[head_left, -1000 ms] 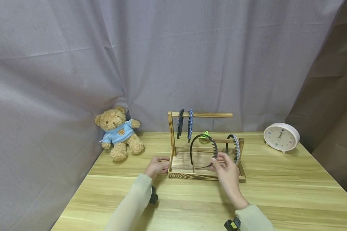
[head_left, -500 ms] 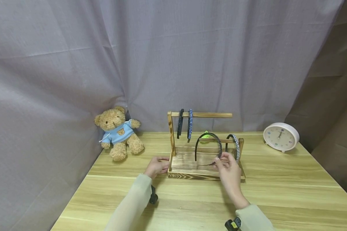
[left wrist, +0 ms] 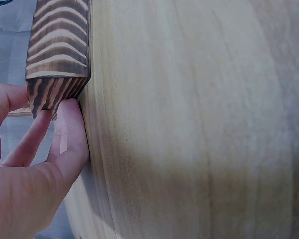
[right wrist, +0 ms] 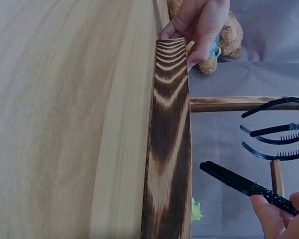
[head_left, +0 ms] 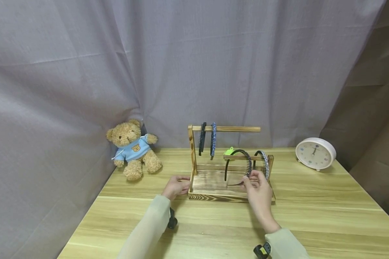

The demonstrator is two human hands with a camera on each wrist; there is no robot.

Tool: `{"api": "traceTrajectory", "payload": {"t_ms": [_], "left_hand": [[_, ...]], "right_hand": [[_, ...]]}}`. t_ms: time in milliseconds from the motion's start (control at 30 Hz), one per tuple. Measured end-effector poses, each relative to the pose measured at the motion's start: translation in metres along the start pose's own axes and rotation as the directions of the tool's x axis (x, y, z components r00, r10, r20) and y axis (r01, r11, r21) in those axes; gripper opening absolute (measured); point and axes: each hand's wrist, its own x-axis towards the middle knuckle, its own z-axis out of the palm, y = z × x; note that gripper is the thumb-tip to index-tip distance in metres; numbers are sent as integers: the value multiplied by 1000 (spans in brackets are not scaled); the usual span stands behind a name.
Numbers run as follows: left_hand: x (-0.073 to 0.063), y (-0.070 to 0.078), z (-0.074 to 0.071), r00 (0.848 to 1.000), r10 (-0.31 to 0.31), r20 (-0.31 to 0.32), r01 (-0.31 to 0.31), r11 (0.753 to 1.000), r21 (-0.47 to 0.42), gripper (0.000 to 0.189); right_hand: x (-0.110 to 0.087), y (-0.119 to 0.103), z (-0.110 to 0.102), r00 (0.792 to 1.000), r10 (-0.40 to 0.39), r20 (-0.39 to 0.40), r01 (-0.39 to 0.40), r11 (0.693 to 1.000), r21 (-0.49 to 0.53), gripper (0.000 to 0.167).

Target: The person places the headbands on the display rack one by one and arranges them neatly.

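Note:
My right hand (head_left: 257, 190) pinches a black toothed headband (right wrist: 226, 179) by one end. In the head view its arch stands over the lower bar (head_left: 228, 157) of a wooden rack (head_left: 218, 198), and the bar's free end shows left of it. A silver glittery headband (head_left: 265, 165) hangs on that bar, just right of the held one. Two others, one black (head_left: 202, 138) and one blue and glittery (head_left: 213, 140), hang from the upper bar (head_left: 241, 128). At the tray's left end my left hand (head_left: 175, 187) rests extended fingertips against the wood.
A teddy bear (head_left: 129, 151) in a blue shirt sits at the back left of the wooden table (head_left: 201, 233). On the right stands a round white clock (head_left: 315, 154). Behind the rack is a small bright green item (head_left: 228, 150). Grey curtain (head_left: 194, 64) hangs behind the table.
My right hand has moved right with the black headband, carrying its arch along the lower bar toward the silver headband. The left hand and the rack have stayed in place.

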Motion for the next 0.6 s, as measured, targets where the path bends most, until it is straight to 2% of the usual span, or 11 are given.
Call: {"api": "traceTrajectory", "payload": {"t_ms": [167,400,600], "left_hand": [[-1,2,0,1000,-4,0,4,1000,-2,37],[-2,2,0,1000,-6,-6,6,1000,4,38],[-2,1,0,1000,-5,-12,5,1000,0,39]], "right_hand": [[1,3,0,1000,-10,-15,9,997,-72,21],[3,0,-1,996,-73,-44,63,979,-196,20],[3,-1,-2,994,-94,-56,77,965,-251,19]]}}
